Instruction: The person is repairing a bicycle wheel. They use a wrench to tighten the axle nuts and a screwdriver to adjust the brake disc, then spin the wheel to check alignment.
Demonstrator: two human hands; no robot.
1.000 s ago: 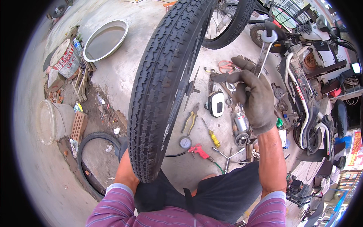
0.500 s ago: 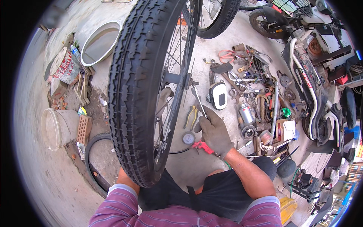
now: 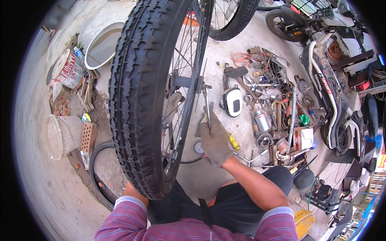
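A bicycle wheel with a treaded black tire (image 3: 132, 100) stands upright before me, with its hub (image 3: 183, 82) and axle facing right. My right hand (image 3: 214, 140), in a grey-brown glove, grips a steel wrench (image 3: 207, 104) whose upper end is at the axle. My left hand (image 3: 173, 105), also gloved, shows only partly through the spokes behind the tire; what its fingers do is hidden. A pressure gauge (image 3: 198, 147) and a yellow-handled screwdriver (image 3: 233, 141) lie beside my right hand.
Jumbled tools (image 3: 265, 100) and a white-and-black device (image 3: 232, 102) lie right of the wheel. At left are a water basin (image 3: 91, 56), buckets (image 3: 60, 134), a brick (image 3: 88, 136) and an inner tube (image 3: 95, 168). A second wheel (image 3: 233, 28) is ahead; motorbike parts (image 3: 321, 80) line the right.
My right hand has come down and left with the wrench, from beside the tire to the axle, and has lately shifted slightly further left. The wheel appears further left in view.
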